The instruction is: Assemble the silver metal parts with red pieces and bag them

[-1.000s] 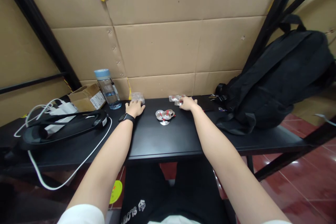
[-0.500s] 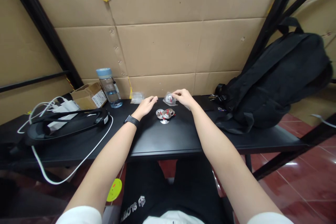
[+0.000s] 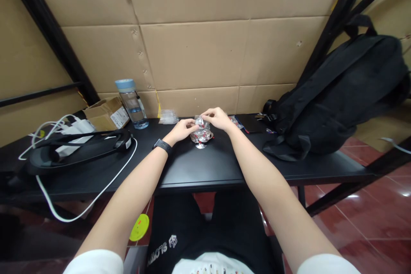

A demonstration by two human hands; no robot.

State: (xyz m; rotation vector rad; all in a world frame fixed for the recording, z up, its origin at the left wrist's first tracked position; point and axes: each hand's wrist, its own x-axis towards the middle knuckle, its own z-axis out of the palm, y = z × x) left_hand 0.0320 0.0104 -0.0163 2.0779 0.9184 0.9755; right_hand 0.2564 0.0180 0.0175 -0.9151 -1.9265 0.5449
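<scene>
Nearest you: your lap [image 3: 192, 227], then the front edge of the tabletop [image 3: 202, 171]. White cable [image 3: 67, 221] loops over that edge at left, beside a black headband [image 3: 40, 165].

Mid-tabletop sits the pile [image 3: 201, 140] — shiny discs with red bits, overlapping, some tilted. Just above its far side is the clear packet [image 3: 201, 122], held between your hands. Your left hand [image 3: 183, 132] grips its left edge, thumb and fingers closed in; your right hand [image 3: 217, 118] pinches its upper right. Can't tell if the packet touches the pile.

Handling, my guess: packet light, film thin, soft and slippery, so take it by the edges with thumb and fingertip. Contents look like a disc — likely stiff, smooth and easily bent or scratched; hold by the rim or the red part. The loose pile would probably slide if bumped.

Farther back: flat clear bags [image 3: 168, 117] left of your hands, more packets [image 3: 236, 121] behind your right wrist. Bottle [image 3: 133, 107] and carton [image 3: 104, 115] back left, backpack [image 3: 340, 98] right. Cardboard [image 3: 192, 55] walls off the rear.
</scene>
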